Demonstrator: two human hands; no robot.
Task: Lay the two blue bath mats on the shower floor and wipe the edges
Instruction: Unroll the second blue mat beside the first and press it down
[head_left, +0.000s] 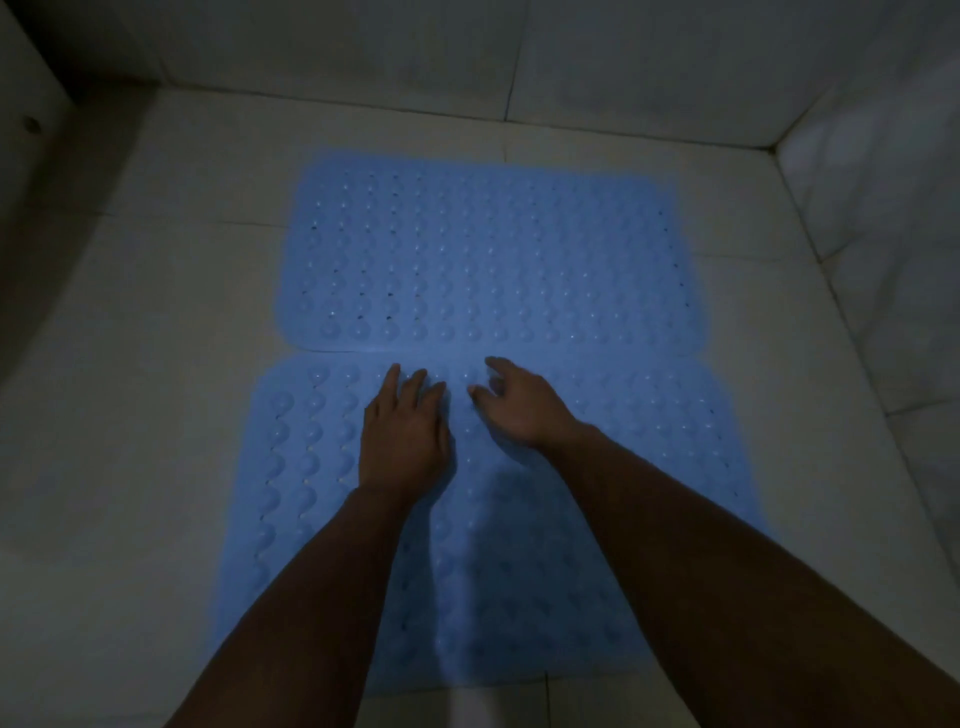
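- Far blue rubber bath mat w/ round bumps (483, 260) lies flat on the pale tiled shower floor (171, 322), toward the back wall.
- Near blue bumpy rubber mat (649, 467) flat just in front; edges meet or slightly overlap, can't tell which.
- Left hand (402, 436): fingers straight, palm down on near mat.
- Right hand (519, 408): fingers spread, loosely bent, holding nothing, at near mat's far edge.

Near bath mat (649, 467): we see its middle hidden under both forearms, its near edge partly covered. Both arms cut off by the bottom edge. Dark fixture (32, 124), far left: too dim to identify.
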